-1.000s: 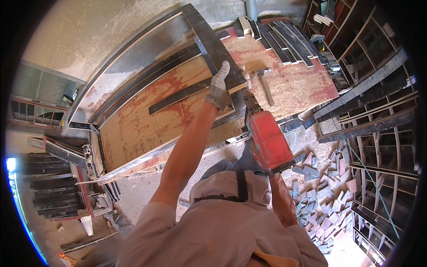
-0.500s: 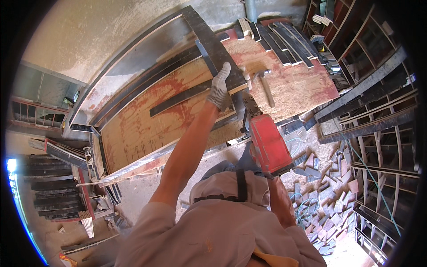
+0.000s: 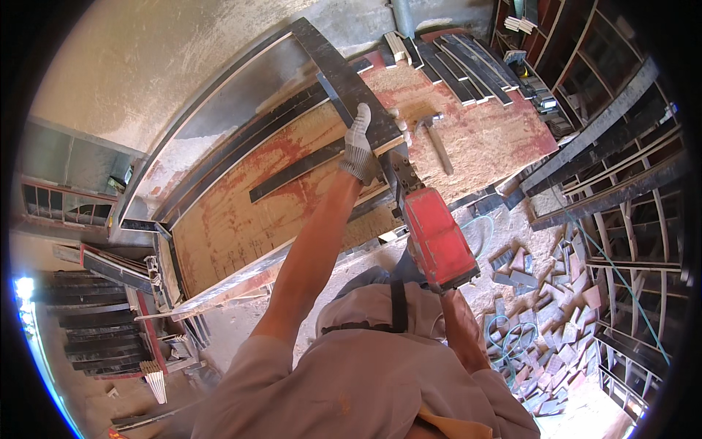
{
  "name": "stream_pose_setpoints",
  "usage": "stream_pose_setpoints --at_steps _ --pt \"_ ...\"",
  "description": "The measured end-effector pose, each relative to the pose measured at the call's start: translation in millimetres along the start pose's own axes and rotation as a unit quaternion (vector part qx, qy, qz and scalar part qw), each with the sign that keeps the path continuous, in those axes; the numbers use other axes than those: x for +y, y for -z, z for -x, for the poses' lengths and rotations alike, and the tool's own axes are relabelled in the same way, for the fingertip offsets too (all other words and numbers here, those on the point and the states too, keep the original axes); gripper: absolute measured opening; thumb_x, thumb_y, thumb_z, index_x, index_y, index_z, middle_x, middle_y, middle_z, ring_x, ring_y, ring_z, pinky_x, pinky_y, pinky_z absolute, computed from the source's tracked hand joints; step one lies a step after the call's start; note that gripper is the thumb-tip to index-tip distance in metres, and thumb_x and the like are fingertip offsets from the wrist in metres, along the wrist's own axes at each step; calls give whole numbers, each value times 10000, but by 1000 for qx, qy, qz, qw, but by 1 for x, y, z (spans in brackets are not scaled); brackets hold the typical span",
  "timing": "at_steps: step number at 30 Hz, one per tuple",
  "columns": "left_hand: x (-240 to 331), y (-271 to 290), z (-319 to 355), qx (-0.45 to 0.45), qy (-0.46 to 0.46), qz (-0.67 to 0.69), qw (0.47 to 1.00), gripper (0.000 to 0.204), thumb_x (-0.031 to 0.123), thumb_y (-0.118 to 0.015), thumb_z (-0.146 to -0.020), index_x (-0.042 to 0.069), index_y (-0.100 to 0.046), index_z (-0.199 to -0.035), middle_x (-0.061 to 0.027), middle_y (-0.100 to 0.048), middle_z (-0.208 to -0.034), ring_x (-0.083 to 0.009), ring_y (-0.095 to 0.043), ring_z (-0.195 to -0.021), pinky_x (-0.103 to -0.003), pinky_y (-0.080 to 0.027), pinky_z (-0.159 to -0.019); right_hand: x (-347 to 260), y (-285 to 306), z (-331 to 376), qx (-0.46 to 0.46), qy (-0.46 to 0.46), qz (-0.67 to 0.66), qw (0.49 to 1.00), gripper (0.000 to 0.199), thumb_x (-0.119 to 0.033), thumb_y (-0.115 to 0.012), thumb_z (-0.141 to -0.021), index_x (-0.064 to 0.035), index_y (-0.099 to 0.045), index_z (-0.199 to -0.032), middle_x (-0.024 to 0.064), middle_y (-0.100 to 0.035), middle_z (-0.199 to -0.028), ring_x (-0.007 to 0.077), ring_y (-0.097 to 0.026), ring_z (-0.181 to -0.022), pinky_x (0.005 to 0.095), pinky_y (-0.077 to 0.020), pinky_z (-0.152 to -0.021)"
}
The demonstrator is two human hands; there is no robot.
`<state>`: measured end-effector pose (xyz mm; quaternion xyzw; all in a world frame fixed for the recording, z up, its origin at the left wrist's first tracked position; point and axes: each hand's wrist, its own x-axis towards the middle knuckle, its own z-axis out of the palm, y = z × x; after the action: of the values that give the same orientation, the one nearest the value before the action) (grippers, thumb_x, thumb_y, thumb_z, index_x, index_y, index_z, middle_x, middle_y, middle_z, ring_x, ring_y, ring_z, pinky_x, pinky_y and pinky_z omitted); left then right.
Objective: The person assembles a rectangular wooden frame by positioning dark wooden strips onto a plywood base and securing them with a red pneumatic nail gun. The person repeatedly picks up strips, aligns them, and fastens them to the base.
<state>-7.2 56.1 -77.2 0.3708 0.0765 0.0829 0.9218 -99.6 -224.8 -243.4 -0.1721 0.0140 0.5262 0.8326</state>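
Note:
My left hand (image 3: 357, 145), in a pale knit glove, grips the near end of a wide dark board (image 3: 338, 69). This board forms the end of a large curved frame (image 3: 219, 77) lying on the workbench. My right arm (image 3: 461, 329) reaches up behind a red power tool (image 3: 439, 238), whose body hides most of that hand. The tool is held by its rear end, and its dark metal nose (image 3: 402, 174) points at the corner of the board beside my left hand. A claw hammer (image 3: 437, 144) lies just right of the board.
Sawdust covers the reddish bench top (image 3: 490, 135). Several dark curved strips (image 3: 468, 69) lie at its far end. Wood offcuts (image 3: 541, 344) and a teal hose (image 3: 504, 340) litter the floor at right. Stacked frames (image 3: 636, 219) stand along the right; dark boards (image 3: 102, 329) are piled at left.
The whole view has shifted slightly, with the bench's left end and the floor lower in the picture. Left hand, board and red tool keep nearly the same places relative to one another.

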Motion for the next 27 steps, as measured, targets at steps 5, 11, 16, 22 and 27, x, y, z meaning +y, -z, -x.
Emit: stream_pose_setpoints --at_steps 5,11,16,22,27 --pt "1 -6 1 -11 7 22 1000 675 628 -482 -971 -12 -599 -1150 -164 -670 -922 -327 -662 -815 -478 -561 -776 5 0 5 15 10 10 1000 158 -202 -647 -940 -86 -594 -1034 -13 -486 -718 101 -470 -627 260 -417 -569" --pt "6 -12 5 0 9 27 1000 634 593 -529 -968 -16 -617 -1124 -152 -683 -911 -321 -679 -831 -479 -573 -784 -4 -13 27 77 30 63 995 153 -192 -654 -934 -88 -599 -1031 -15 -490 -714 100 -473 -621 263 -420 -566" --pt "9 -29 9 117 14 59 991 495 488 -603 -974 32 -636 -1165 -142 -721 -994 -277 -708 -896 -466 -596 -821 -65 -58 49 165 76 204 962 149 -184 -659 -929 -90 -602 -1029 -16 -493 -710 100 -476 -616 266 -423 -564" --pt "65 45 -75 254 -42 -67 964 409 381 -719 -928 35 -684 -1143 -85 -728 -957 -202 -695 -828 -351 -575 -735 -189 -145 -13 177 126 410 886 145 -175 -666 -924 -91 -606 -1027 -18 -497 -705 100 -479 -610 270 -427 -561" --pt "150 79 -166 336 -45 -234 911 484 375 -757 -877 -43 -686 -1110 -101 -735 -952 -207 -693 -809 -363 -555 -733 -281 -217 -129 109 131 553 816 143 -167 -672 -919 -93 -610 -1024 -19 -500 -701 99 -481 -605 273 -429 -559"
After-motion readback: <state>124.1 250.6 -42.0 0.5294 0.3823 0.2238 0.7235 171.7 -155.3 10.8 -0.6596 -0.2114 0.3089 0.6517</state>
